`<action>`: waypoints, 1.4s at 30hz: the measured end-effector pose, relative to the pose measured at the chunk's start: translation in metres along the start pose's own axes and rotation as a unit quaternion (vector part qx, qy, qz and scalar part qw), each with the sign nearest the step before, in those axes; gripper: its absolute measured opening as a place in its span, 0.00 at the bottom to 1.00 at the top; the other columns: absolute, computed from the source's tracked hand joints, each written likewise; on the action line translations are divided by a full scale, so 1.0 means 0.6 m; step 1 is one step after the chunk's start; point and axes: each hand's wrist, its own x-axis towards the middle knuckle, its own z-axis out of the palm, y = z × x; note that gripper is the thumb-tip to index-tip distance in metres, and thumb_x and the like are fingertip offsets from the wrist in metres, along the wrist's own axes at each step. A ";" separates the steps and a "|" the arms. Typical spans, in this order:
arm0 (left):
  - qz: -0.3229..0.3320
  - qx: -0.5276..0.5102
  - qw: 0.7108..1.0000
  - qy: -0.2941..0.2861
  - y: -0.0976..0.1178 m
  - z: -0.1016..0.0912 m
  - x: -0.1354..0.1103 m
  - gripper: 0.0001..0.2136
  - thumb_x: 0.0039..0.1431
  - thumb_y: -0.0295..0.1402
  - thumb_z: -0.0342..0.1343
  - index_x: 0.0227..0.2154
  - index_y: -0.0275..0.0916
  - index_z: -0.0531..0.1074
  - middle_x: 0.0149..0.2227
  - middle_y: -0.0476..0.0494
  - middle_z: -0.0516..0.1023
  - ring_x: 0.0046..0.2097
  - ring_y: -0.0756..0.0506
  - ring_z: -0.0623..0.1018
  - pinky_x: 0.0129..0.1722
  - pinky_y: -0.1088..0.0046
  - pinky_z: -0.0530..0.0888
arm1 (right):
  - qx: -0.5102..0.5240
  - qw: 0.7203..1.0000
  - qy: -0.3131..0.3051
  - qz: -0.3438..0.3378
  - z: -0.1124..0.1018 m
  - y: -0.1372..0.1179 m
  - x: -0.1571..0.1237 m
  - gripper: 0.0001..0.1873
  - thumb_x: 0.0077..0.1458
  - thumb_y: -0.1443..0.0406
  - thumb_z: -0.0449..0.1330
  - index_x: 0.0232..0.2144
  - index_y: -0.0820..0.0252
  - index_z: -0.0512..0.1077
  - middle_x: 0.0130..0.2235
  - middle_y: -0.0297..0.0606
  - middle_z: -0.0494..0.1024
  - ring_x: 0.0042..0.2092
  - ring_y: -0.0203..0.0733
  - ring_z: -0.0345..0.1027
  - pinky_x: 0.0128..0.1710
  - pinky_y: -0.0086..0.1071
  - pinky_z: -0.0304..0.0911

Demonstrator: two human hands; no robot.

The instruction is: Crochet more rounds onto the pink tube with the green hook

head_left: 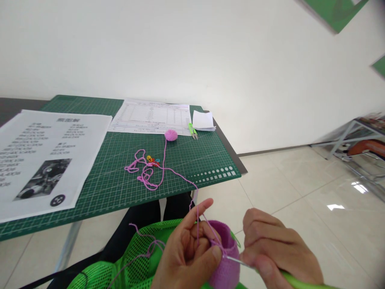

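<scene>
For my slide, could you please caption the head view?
Two hands crocheting a purple piece beside a green mat.

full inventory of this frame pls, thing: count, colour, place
cutting mat: 1, green, covers the table top
printed sheet with photo: 1, white, mat's left side
table form: 1, white, mat's far edge
paper stack: 1, white, mat's far right corner
snips: 1, green handle, beside the paper stack
yarn ball: 1, pink, near the form
loose yarn: 1 strand, pink, mid-mat, running down to the hands
stitch markers: a few, red, yellow, blue, by the loose yarn
mesh bag: 1, bright green, on the lap
crochet piece: 1, purple, between the hands
crochet hook: 1, green handle, metal tip in the piece
left hand: holds piece, yarn over index finger
right hand: holds hook
</scene>
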 end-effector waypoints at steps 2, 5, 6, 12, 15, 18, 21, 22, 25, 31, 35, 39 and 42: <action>-0.009 0.006 1.000 -0.017 0.001 0.000 0.000 0.27 0.50 0.31 0.68 0.55 0.48 0.72 0.28 0.51 0.75 0.22 0.57 0.56 0.24 0.78 0.52 | -0.006 1.000 0.012 0.003 0.002 -0.001 0.001 0.20 0.66 0.68 0.46 0.24 0.64 0.70 0.21 0.37 0.69 0.25 0.35 0.62 0.24 0.32 0.61; -0.027 -0.006 0.999 -0.039 0.002 -0.002 -0.002 0.28 0.49 0.33 0.70 0.55 0.48 0.73 0.29 0.50 0.74 0.22 0.57 0.55 0.24 0.77 0.53 | -0.049 0.998 0.028 0.000 0.005 -0.001 0.001 0.18 0.65 0.70 0.48 0.24 0.64 0.70 0.21 0.37 0.70 0.27 0.36 0.62 0.25 0.32 0.61; -0.031 -0.012 0.998 -0.044 0.003 -0.002 -0.002 0.28 0.48 0.33 0.70 0.54 0.48 0.73 0.29 0.51 0.73 0.22 0.57 0.54 0.25 0.77 0.53 | -0.065 0.997 0.028 0.000 0.006 0.000 0.001 0.16 0.63 0.71 0.50 0.25 0.64 0.71 0.22 0.37 0.70 0.27 0.37 0.62 0.25 0.33 0.61; -0.043 -0.028 0.996 -0.067 0.002 -0.005 0.000 0.28 0.48 0.34 0.71 0.54 0.50 0.73 0.23 0.56 0.65 0.22 0.57 0.51 0.25 0.77 0.53 | -0.077 0.996 0.035 0.023 0.018 0.003 0.004 0.10 0.56 0.74 0.52 0.29 0.63 0.72 0.24 0.36 0.72 0.29 0.38 0.63 0.28 0.34 0.64; -0.030 -0.011 0.997 -0.064 0.008 0.000 0.002 0.28 0.49 0.34 0.70 0.55 0.51 0.73 0.26 0.53 0.68 0.22 0.57 0.53 0.24 0.78 0.51 | -0.048 0.998 0.032 0.039 0.022 0.004 0.007 0.11 0.55 0.76 0.51 0.26 0.62 0.70 0.23 0.35 0.70 0.30 0.37 0.61 0.28 0.33 0.62; -0.003 0.001 0.999 -0.047 0.018 0.010 0.003 0.27 0.50 0.33 0.69 0.55 0.55 0.73 0.27 0.53 0.69 0.23 0.57 0.54 0.23 0.79 0.50 | -0.051 0.997 0.028 0.050 0.021 0.003 0.010 0.12 0.56 0.77 0.51 0.25 0.63 0.69 0.23 0.36 0.69 0.30 0.37 0.61 0.29 0.33 0.61; 0.031 0.020 0.999 -0.016 0.027 0.021 0.004 0.27 0.51 0.32 0.68 0.55 0.56 0.72 0.28 0.52 0.72 0.23 0.57 0.55 0.23 0.81 0.51 | -0.069 0.995 0.047 0.050 0.020 0.001 0.017 0.12 0.57 0.78 0.52 0.24 0.63 0.67 0.23 0.35 0.68 0.30 0.37 0.60 0.29 0.33 0.60; 0.042 0.028 0.999 -0.003 0.029 0.025 0.005 0.27 0.51 0.31 0.68 0.55 0.57 0.72 0.28 0.52 0.73 0.23 0.57 0.55 0.23 0.82 0.52 | -0.078 0.994 0.059 0.040 0.020 0.001 0.020 0.13 0.57 0.78 0.52 0.24 0.62 0.67 0.23 0.35 0.67 0.30 0.37 0.59 0.28 0.33 0.59; 0.070 0.047 0.996 0.036 0.031 0.034 0.006 0.27 0.50 0.31 0.68 0.54 0.57 0.73 0.28 0.52 0.73 0.22 0.58 0.55 0.23 0.85 0.53 | -0.121 0.989 0.084 0.011 0.024 -0.001 0.030 0.14 0.56 0.78 0.52 0.23 0.61 0.64 0.21 0.33 0.65 0.28 0.36 0.58 0.27 0.33 0.58; 0.154 0.080 0.973 0.150 0.013 0.052 0.003 0.28 0.50 0.32 0.68 0.55 0.57 0.73 0.28 0.52 0.75 0.23 0.58 0.61 0.23 0.89 0.60 | -0.195 0.973 0.117 -0.041 0.047 0.005 0.044 0.17 0.56 0.79 0.54 0.20 0.59 0.58 0.20 0.32 0.62 0.27 0.35 0.56 0.26 0.33 0.55; 0.185 0.074 0.962 0.185 -0.001 0.056 0.005 0.29 0.50 0.34 0.68 0.56 0.58 0.70 0.30 0.52 0.76 0.21 0.59 0.62 0.22 0.89 0.60 | -0.202 0.962 0.170 -0.067 0.068 0.022 0.037 0.15 0.54 0.80 0.53 0.22 0.60 0.60 0.21 0.31 0.64 0.27 0.34 0.55 0.28 0.34 0.56; 0.138 -0.013 0.984 0.112 0.002 0.044 0.013 0.26 0.49 0.34 0.69 0.53 0.54 0.74 0.28 0.51 0.76 0.24 0.57 0.64 0.26 0.86 0.65 | -0.184 0.957 0.206 -0.083 0.077 0.034 0.028 0.11 0.56 0.78 0.49 0.28 0.62 0.64 0.25 0.32 0.64 0.29 0.36 0.58 0.31 0.35 0.60; 0.095 -0.059 0.991 0.067 0.013 0.032 0.017 0.27 0.47 0.30 0.71 0.52 0.49 0.76 0.28 0.50 0.76 0.26 0.56 0.66 0.26 0.86 0.65 | -0.156 0.964 0.199 -0.076 0.072 0.034 0.029 0.11 0.58 0.76 0.48 0.27 0.62 0.65 0.25 0.33 0.64 0.30 0.36 0.59 0.30 0.34 0.62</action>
